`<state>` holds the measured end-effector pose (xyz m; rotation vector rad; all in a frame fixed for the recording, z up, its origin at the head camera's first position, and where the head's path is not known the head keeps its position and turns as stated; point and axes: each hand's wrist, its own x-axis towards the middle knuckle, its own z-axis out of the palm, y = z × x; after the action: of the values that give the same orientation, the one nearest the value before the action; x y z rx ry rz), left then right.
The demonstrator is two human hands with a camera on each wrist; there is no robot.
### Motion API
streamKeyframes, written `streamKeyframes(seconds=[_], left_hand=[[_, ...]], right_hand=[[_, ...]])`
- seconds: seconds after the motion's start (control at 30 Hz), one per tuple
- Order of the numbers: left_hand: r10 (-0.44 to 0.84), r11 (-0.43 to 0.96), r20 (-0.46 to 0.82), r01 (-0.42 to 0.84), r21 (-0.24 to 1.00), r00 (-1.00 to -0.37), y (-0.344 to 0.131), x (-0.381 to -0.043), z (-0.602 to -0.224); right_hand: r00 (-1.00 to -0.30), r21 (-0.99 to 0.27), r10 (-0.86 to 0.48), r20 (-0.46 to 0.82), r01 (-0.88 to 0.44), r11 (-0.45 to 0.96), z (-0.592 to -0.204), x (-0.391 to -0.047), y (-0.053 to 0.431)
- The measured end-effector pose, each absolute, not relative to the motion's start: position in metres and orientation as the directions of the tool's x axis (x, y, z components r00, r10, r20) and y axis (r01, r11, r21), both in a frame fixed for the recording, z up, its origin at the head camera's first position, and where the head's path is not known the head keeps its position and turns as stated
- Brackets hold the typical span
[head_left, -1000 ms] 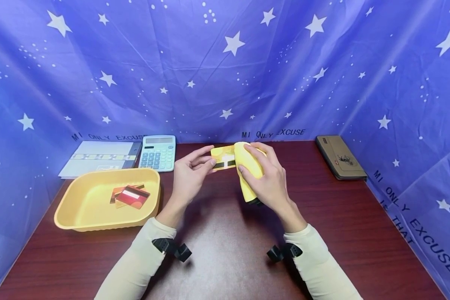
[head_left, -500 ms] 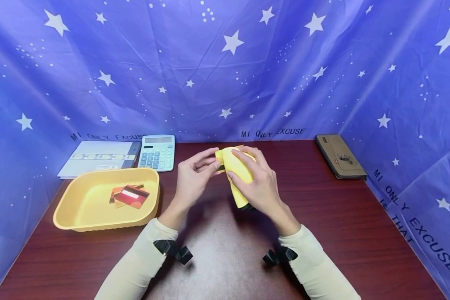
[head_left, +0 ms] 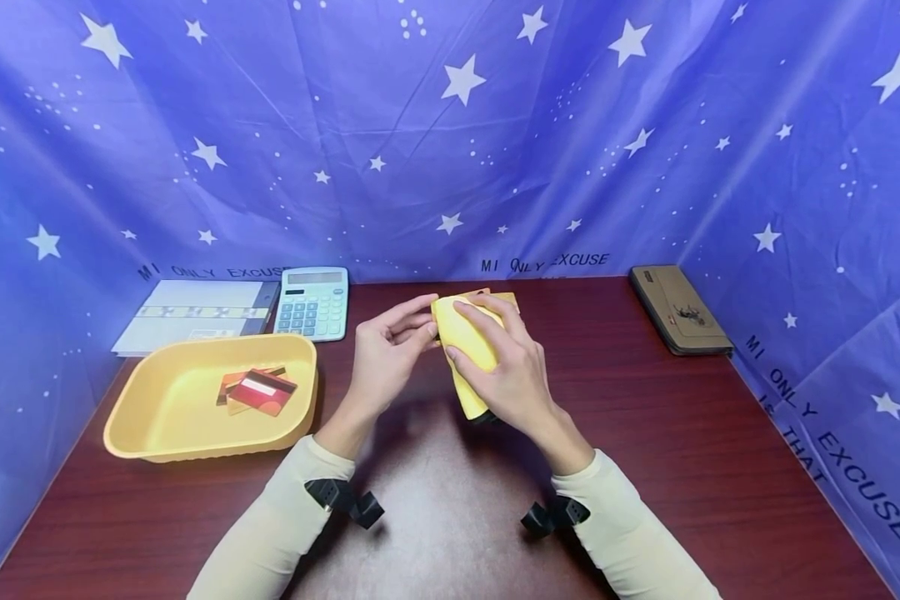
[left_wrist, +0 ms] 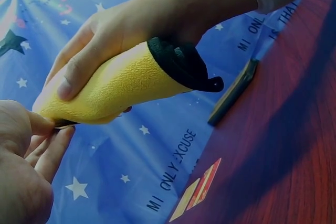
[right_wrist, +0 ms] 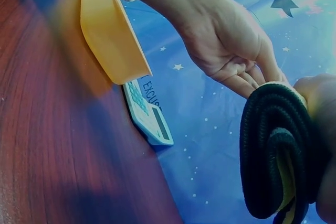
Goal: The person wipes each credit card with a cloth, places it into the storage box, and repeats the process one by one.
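Note:
My left hand (head_left: 385,350) pinches the edge of a card (left_wrist: 64,123) between thumb and fingers. Nearly all of that card is hidden under the folded yellow cloth (head_left: 465,342), which has dark edging and several rolled layers, as its end shows in the right wrist view. My right hand (head_left: 513,367) grips the cloth from above, thumb on the near side, with the cloth against the left fingertips. Both hands are above the table. On the table behind the cloth lie some cards (left_wrist: 202,186), mostly covered by the right hand in the head view.
To the left stands a yellow plastic basin (head_left: 150,425) with several cards (head_left: 262,392) inside. Behind it are a light blue calculator (head_left: 311,304) and a white and grey notebook (head_left: 198,307). A brown zip case (head_left: 678,310) lies at the back right. Blue starred curtain surrounds the table.
The right hand has slid the cloth leftward along the card up to the left fingertips, covering the card's visible yellow face. Cards on the table behind have come partly into sight.

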<state>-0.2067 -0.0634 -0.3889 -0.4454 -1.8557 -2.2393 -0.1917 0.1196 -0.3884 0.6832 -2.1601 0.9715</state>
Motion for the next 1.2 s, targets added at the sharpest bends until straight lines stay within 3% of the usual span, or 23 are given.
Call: streamKeyframes(seconds=[0.53,1.2], left_hand=[[0.039,-0.092,0.392,0.387,0.917,-0.919,-0.067,-0.207,-0.388],[0.014,-0.142,0.358,0.352,0.925,-0.934,-0.075,-0.209,-0.381]], right_hand=[[-0.635,-0.442,-0.113,0.765,-0.643,0.626,-0.392,-0.201,0.125],[-0.686,-0.554,0.028,0.727,-0.563,0.613,-0.389,-0.216,0.149]])
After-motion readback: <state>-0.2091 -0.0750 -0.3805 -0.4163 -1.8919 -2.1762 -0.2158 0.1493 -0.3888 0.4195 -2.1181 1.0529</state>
